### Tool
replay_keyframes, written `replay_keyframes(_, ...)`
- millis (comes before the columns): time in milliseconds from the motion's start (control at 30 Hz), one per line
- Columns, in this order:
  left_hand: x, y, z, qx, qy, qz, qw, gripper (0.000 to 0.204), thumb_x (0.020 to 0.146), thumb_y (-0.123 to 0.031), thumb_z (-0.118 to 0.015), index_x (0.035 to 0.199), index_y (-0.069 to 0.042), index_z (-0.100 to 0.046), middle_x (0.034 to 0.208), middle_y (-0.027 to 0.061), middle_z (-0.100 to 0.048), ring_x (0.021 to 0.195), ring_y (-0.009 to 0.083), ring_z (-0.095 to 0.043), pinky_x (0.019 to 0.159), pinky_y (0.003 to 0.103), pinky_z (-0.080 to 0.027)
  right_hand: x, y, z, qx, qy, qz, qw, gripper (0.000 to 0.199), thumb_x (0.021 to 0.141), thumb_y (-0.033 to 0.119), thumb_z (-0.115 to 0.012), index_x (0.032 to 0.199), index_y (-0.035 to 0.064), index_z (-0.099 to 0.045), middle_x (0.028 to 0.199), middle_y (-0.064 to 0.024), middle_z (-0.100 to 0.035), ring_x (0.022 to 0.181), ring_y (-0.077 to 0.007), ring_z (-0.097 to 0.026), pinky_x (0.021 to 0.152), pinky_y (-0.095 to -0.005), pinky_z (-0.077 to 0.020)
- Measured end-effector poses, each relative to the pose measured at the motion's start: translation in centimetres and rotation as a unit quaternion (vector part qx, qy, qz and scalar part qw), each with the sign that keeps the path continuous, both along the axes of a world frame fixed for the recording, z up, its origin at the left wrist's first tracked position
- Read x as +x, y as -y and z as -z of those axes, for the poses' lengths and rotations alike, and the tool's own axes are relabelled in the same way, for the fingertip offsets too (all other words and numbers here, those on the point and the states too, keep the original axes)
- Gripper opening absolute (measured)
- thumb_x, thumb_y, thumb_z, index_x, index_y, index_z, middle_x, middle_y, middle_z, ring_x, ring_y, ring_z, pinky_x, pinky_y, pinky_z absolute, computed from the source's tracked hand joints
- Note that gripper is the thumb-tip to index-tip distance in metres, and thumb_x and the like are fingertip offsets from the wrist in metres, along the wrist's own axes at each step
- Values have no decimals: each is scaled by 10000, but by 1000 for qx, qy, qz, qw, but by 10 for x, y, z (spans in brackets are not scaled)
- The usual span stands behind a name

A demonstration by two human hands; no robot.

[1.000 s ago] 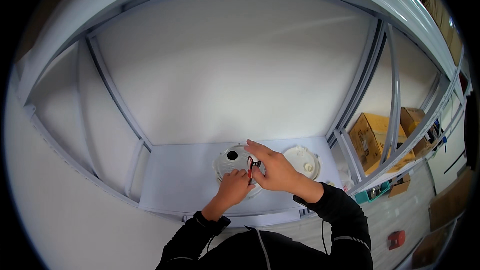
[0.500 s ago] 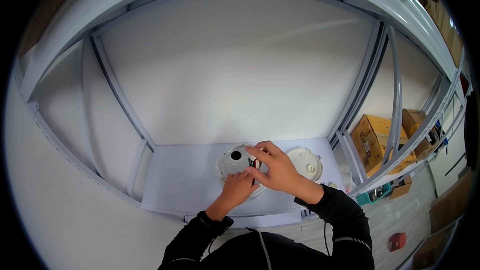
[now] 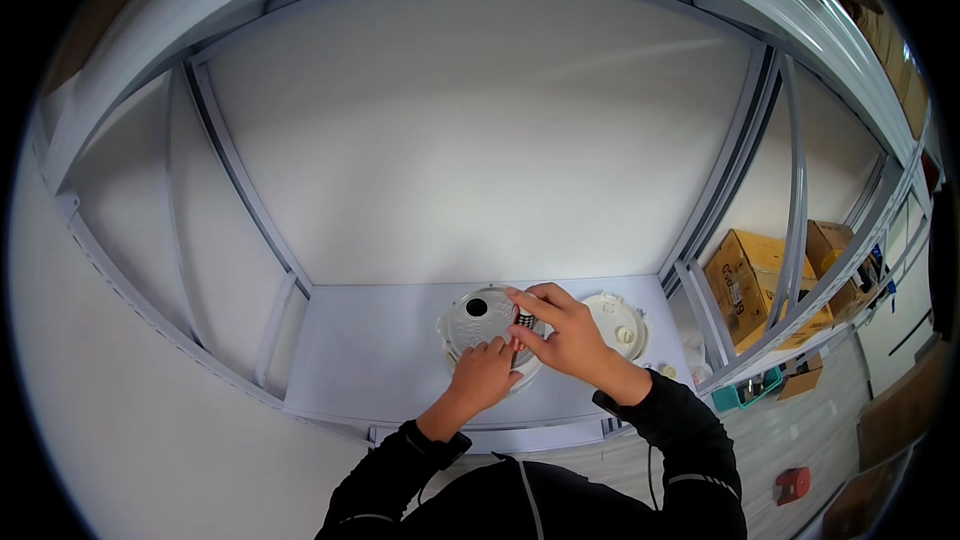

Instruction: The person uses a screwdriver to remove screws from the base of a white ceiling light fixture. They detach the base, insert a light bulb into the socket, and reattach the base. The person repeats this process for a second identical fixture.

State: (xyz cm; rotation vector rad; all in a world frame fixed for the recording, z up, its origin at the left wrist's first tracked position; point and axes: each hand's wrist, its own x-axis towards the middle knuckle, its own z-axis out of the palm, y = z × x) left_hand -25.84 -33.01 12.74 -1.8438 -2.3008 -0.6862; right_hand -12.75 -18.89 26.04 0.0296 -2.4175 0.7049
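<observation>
Lower centre: round white housing flat on the table. Our left hand steadies its rim, fingers curled; our right hand pinches a small dark part.

**Hidden and indistinct details at the workbench**

The right hand and left hand cover the near and right portions of the round white disc. A small dark part at the fingertips is too small to identify, and which fingers grip it cannot be told. The second white disc is partly hidden behind the right hand. Small pale pieces beside it are too small to name. The person's torso is cut off by the lower edge.
</observation>
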Motion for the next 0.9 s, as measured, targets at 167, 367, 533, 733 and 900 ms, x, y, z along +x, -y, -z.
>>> replay_keyframes(167, -3, 5, -5, -20, 39, 20, 999, 238, 943, -222, -767, 1046, -29, -673, 1104, 146, -650, 1032, 372, -686, 870, 508, -548, 1, -3, 4, -16, -75, -25, 997, 641, 898, 77, -859, 1498, 61, -634, 1354, -219, -701, 1079, -333, -760, 910, -358, -618)
replay_keyframes(367, -2, 4, -5, -19, 42, 9, 999, 218, 955, -211, -759, 1037, -30, -669, 1089, 148, -650, 1010, 383, -681, 871, 518, -549, 9, 5, -11, -25, 58, 29, 998, 639, 912, 95, -813, 1518, 75, -612, 1351, -195, -674, 1006, -381, -739, 857, -413, -617)
replay_keyframes(533, -3, 1, -9, -30, 59, 19, 998, 234, 962, -227, -765, 1042, -31, -666, 1082, 150, -651, 989, 382, -684, 863, 515, -555, 8, -3, 4, -26, -8, 2, 1000, 734, 915, 54, -842, 1586, 74, -545, 1345, -186, -674, 1040, -312, -750, 887, -360, -638)
replay_keyframes(733, -4, 1, -10, -46, 43, 15, 998, 246, 962, -238, -774, 1050, -39, -660, 1089, 146, -650, 992, 375, -681, 860, 509, -555, 9, -7, 2, -64, -4, -17, 998, 787, 915, 42, -840, 1619, 74, -490, 1349, -182, -673, 1067, -303, -742, 904, -366, -643)
replay_keyframes(900, -4, 2, -4, -34, 30, 18, 999, 249, 966, -243, -776, 1037, -38, -656, 1111, 142, -642, 1009, 366, -677, 865, 504, -554, 8, -10, 0, -39, 10, -35, 999, 768, 907, 21, -844, 1595, 62, -505, 1299, -172, -656, 1043, -293, -716, 890, -361, -633)
